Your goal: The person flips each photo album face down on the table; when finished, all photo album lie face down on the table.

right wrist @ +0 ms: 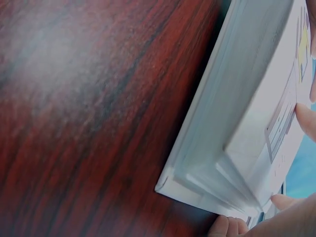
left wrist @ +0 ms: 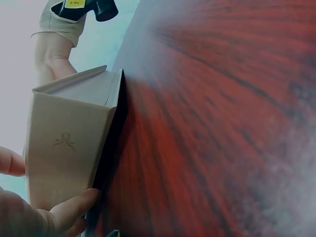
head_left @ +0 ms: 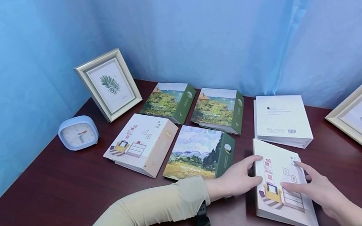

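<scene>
A white photo album (head_left: 275, 174) with a yellow armchair and a dresser drawn on its cover lies at the right front of the table. My left hand (head_left: 236, 177) holds it at the left, with fingers and thumb at the pale spine (left wrist: 66, 143). From the right, my right hand (head_left: 321, 192) grips the album, thumb on the cover and fingers at its far edge. In the right wrist view, fingertips (right wrist: 229, 225) show low at the album's corner, beside the page edges (right wrist: 217, 123). The rest of those fingers is hidden.
Behind lies a white album (head_left: 281, 118), back cover up. Left of my hands are a landscape album (head_left: 196, 152), another armchair album (head_left: 139, 142) and two green-spined albums (head_left: 169, 98). Two picture frames (head_left: 109, 84) and a blue clock (head_left: 78, 133) stand near the table's sides.
</scene>
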`<state>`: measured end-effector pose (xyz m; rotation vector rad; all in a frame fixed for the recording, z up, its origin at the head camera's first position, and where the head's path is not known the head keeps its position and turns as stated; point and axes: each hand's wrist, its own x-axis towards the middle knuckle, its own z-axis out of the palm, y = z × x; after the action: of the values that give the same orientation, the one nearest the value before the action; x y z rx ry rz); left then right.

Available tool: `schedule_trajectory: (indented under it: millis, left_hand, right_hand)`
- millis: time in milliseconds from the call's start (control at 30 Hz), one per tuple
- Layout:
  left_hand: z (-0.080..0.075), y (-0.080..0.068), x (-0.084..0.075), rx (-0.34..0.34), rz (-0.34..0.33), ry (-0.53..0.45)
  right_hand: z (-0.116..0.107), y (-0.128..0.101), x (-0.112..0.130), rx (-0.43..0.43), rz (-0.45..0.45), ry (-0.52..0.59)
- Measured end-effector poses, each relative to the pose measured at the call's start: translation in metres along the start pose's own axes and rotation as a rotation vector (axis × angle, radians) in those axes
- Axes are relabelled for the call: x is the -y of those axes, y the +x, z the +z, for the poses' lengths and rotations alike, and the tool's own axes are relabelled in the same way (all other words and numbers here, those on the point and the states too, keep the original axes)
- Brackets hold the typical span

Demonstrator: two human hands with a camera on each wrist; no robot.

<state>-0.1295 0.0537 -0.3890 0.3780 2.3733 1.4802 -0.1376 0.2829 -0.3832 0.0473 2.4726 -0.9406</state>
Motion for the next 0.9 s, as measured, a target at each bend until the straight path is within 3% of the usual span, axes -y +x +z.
schedule_trajectory:
  millis: [700, 900]
  left_hand:
    - [-0.019, -0.010, 0.002, -0.020, 0.033, -0.111]
    - [-0.028, -0.014, 0.002, -0.006, 0.050, -0.084]
  right_hand:
    - [0.011, 0.002, 0.023, 0.058, -0.036, 0.092]
    - [0.014, 0.002, 0.030, 0.099, -0.041, 0.153]
